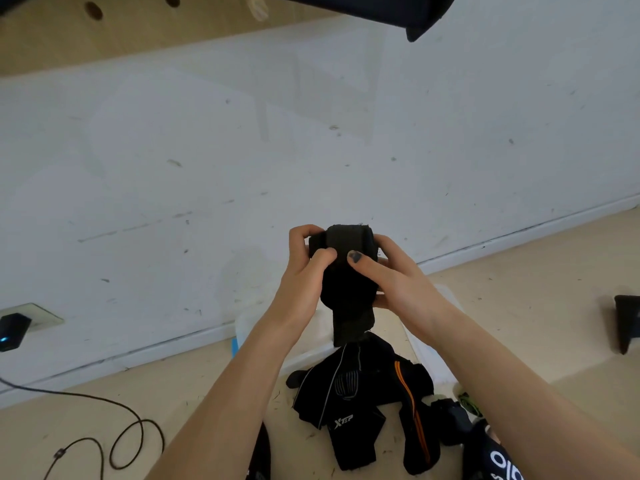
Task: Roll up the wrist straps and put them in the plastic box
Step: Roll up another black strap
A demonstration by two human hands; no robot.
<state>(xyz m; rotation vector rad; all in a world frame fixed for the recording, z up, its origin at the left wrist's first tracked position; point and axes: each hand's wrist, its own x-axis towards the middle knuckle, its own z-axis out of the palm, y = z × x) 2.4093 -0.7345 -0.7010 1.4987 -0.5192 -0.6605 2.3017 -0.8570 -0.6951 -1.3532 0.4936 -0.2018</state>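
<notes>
I hold a black wrist strap (pixel 348 244) up in front of me with both hands, above the clear plastic box (pixel 304 355) that sits on the pale wooden floor (pixel 519 289) against the white wall (pixel 311 133). My left hand (pixel 308 261) grips the rolled top of the strap, fingers curled over its left side and thumb pressed to the front. My right hand (pixel 391 275) clasps it from the right, thumb on the front, fingers wrapped behind. The loose tail of the strap hangs down between my wrists. Below, a heap of black straps (pixel 363 403), one with an orange stripe, lies on the floor just beside the box. A black cable (pixel 121 438) loops at lower left
</notes>
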